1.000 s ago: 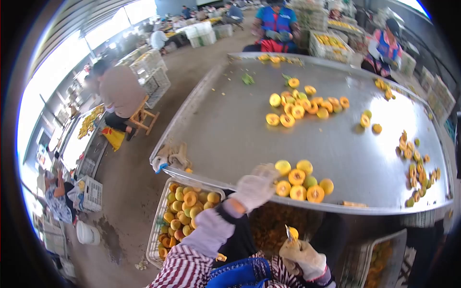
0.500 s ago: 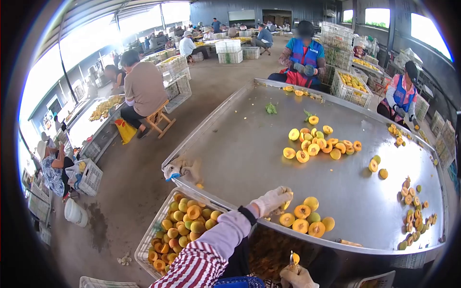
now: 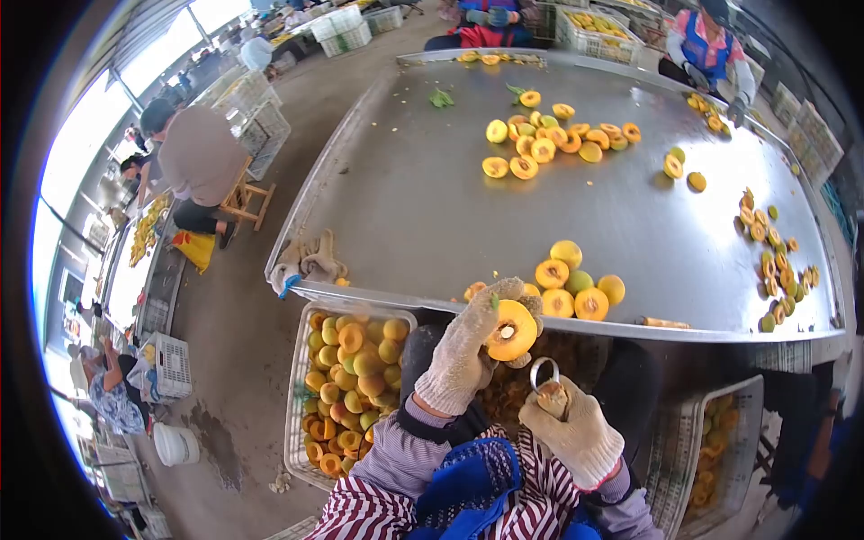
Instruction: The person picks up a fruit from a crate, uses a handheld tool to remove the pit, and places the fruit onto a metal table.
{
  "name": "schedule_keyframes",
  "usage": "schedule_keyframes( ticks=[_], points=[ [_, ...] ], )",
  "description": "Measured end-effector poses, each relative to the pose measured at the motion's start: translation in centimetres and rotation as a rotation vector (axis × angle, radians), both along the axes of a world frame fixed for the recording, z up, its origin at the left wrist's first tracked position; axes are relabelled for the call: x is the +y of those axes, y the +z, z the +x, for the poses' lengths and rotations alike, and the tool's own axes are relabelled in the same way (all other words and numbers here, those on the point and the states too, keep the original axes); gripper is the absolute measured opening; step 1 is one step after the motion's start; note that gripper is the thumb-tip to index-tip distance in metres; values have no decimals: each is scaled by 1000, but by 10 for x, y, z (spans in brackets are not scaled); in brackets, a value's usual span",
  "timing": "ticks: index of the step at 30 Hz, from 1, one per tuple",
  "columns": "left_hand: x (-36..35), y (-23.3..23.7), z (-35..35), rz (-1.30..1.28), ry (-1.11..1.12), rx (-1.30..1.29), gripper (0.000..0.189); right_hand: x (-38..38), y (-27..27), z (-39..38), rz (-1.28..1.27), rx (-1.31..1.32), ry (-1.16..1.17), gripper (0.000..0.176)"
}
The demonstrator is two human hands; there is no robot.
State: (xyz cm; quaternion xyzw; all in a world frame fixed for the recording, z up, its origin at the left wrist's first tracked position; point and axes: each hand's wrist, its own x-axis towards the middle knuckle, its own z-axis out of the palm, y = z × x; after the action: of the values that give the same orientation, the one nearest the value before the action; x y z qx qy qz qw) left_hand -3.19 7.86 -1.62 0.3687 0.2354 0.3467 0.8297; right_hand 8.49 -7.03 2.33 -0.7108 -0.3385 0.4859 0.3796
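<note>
My left hand (image 3: 457, 360), in a knitted work glove, is closed on a yellow peach half (image 3: 515, 342), its cut face toward me with a pale spot at the centre. Lower and to the right, my gloved right hand (image 3: 583, 436) grips a pitting tool (image 3: 554, 396) by its handle; the metal loop points up, just apart from the fruit. Beyond my left hand, several peach pieces (image 3: 591, 304) lie near the metal table's (image 3: 405, 207) front edge.
At left stands a white crate of peaches (image 3: 360, 360); another crate (image 3: 751, 405) is at right. More peach halves (image 3: 543, 149) lie farther up the table. A spare glove (image 3: 310, 261) rests on its left corner, a wooden-handled tool (image 3: 664, 322) at the front edge. Co-workers sit around.
My left hand has drawn back from the table toward me with a peach half. My right hand has risen with the tool; the yellow piece at its tip is gone. The view has tilted down.
</note>
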Motion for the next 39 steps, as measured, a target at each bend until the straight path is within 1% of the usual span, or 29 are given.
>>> schedule_keyframes(
  ticks=[1,2,3,5,8,9,11,12,13,14,15,17,18,19,21,22,23,24,26,28,30,31,32,33,34,35,36,37,39],
  points=[
    [-4,-3,2,16,6,-100,52,0,2,-2,51,-5,-9,31],
    [-11,-2,3,-38,28,-90,59,0,1,-4,40,-3,-23,31],
    [-17,2,2,-48,18,-86,59,0,-2,-6,71,-23,-24,30],
    [-26,9,-2,58,-43,-86,56,0,-2,-9,95,-41,-31,29],
    [-39,18,-1,120,-54,-55,53,-1,2,-11,207,-193,-16,27],
    [-43,19,-1,153,-37,-30,52,-3,-1,-12,203,-192,-21,27],
    [-49,20,0,145,-28,-48,49,-5,-9,-15,325,-112,-74,25],
    [-53,22,2,241,23,-20,46,-6,-10,-17,321,-112,-79,25],
    [-56,23,4,337,75,7,43,-7,-11,-17,285,19,-94,24],
    [-58,24,5,334,69,6,43,-8,-12,-17,251,151,-109,23],
    [-59,24,5,384,86,5,39,-10,-14,-17,248,150,-112,23],
    [-59,31,5,434,102,2,35,-15,-17,-14,203,348,17,21],
    [-54,39,3,406,13,76,32,-13,6,-7,-20,529,28,20],
    [-52,46,3,380,-73,148,30,-13,15,-2,-20,528,27,20],
    [-52,52,7,407,-42,200,26,-15,24,6,-102,701,75,21],
    [-49,54,7,620,-78,290,31,-17,23,10,-100,702,71,21],
    [-47,55,6,831,-116,380,36,-20,21,13,-100,765,89,22],
    [-43,56,8,829,-122,382,36,-22,19,15,-99,828,105,22],
    [-35,57,13,757,-340,306,33,-28,15,12,-55,871,99,23],
    [-37,61,15,801,-341,309,32,-32,9,14,-6,912,91,23],
    [-37,62,18,844,-338,310,30,-37,1,21,-61,1096,142,23],
    [-36,63,20,1016,-312,265,29,-38,1,19,-58,1098,135,23],
    [-35,63,22,1187,-280,216,28,-40,0,17,-34,1193,119,20],
    [-34,62,25,1185,-281,215,28,-41,-1,16,-10,1287,105,18],
    [-33,61,28,1194,-301,119,27,-43,-4,16,-11,1288,104,18],
    [-32,58,30,1201,-321,25,27,-46,-9,16,-33,1364,135,16],
    [-28,52,31,1270,-365,-66,25,-48,-16,17,-55,1441,167,16],
    [-28,45,32,1270,-368,-64,25,-51,-24,17,-75,1517,197,18],
    [-39,33,32,943,-346,-269,25,-55,-37,17,-123,1665,263,22]
  ],
)
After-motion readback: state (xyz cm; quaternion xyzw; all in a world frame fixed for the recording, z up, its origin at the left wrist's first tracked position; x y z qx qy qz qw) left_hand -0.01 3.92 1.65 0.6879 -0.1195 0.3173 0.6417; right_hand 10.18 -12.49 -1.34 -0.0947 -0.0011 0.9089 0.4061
